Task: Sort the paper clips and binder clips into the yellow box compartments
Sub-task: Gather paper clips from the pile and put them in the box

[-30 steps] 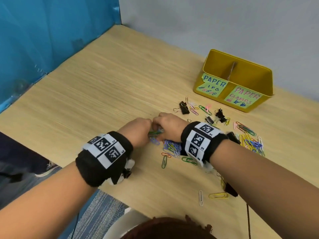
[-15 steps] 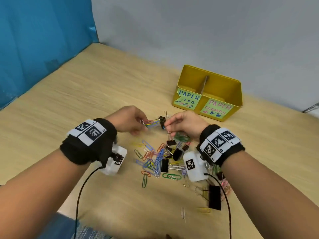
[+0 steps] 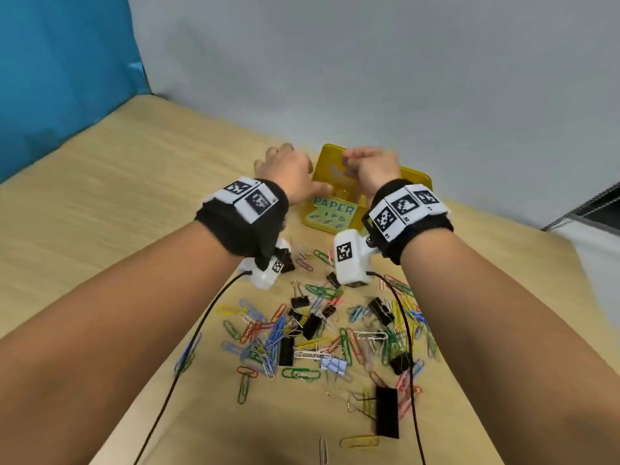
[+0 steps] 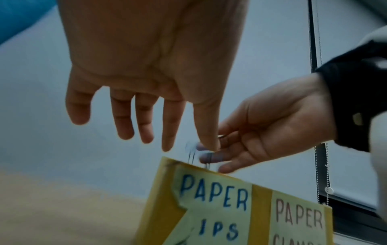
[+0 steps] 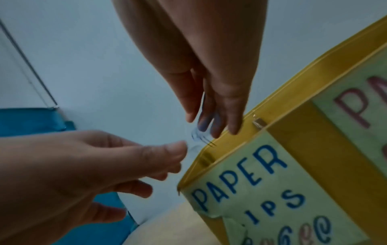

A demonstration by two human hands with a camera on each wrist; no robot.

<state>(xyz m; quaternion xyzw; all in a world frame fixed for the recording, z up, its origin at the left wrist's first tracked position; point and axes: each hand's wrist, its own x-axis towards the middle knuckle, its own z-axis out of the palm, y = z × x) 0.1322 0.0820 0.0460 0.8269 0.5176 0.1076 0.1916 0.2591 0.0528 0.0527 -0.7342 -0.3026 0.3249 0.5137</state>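
Both hands hover over the left compartment of the yellow box [image 3: 417, 177], the one whose label [image 3: 332, 209] reads PAPER. My left hand [image 3: 285, 169] is spread, fingers straight and pointing down, holding nothing [image 4: 167, 140]. My right hand [image 3: 372, 166] points its fingers down at the box rim [image 5: 293, 92], fingers nearly straight [image 5: 209, 122]. Blurred bluish paper clips [image 5: 202, 132] streak past its fingertips just above the rim [image 4: 192, 154]. A loose pile of coloured paper clips [image 3: 322, 330] and black binder clips [image 3: 387, 411] lies on the wooden table, nearer to me.
A grey wall stands right behind the box, and a blue panel [image 3: 60, 62] closes the left side. Black camera cables [image 3: 201, 323] trail from both wrists across the pile. A second label [image 4: 297, 215] reading PAPER marks the right compartment.
Both hands lifted off the pile with a bunch of clips and moved forward to above the box. The left hand's fingers have spread, and clips are now dropping at the rim.
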